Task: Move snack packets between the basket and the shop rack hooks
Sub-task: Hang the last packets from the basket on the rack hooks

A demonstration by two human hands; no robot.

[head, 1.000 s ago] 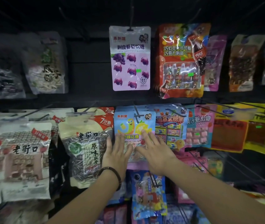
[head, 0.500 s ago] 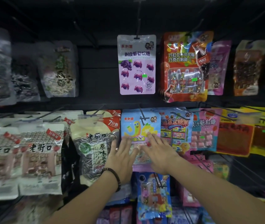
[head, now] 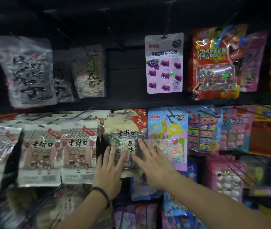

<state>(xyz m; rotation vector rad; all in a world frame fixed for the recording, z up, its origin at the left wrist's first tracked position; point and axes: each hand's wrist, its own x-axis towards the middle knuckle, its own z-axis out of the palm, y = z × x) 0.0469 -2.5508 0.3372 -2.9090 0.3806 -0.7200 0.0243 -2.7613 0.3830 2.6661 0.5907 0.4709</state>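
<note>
While your two hands reach into the lower middle of the frame, both lie flat with fingers spread against a sunflower seed packet (head: pixel 124 142) hanging in the middle row of the rack. Your left hand (head: pixel 109 172), with a dark bracelet (head: pixel 102 194) at its wrist, covers the packet's lower left part; your right hand (head: pixel 153 161) lies over its right edge, reaching just onto the blue marshmallow packet (head: pixel 168 129) beside it. Neither hand is closed around anything; the fingers are open and spread.

To the left of centre, two white packets with red labels (head: pixel 58 151) hang side by side from the same row. In the upper right of the frame a lilac grape gummy packet (head: pixel 164 63) hangs from a black hook (head: pixel 165 33), and a red chocolate packet (head: pixel 214 63) hangs just right of it. The upper left holds blurred clear packets (head: pixel 27 70). No basket shows anywhere in the frame.
</note>
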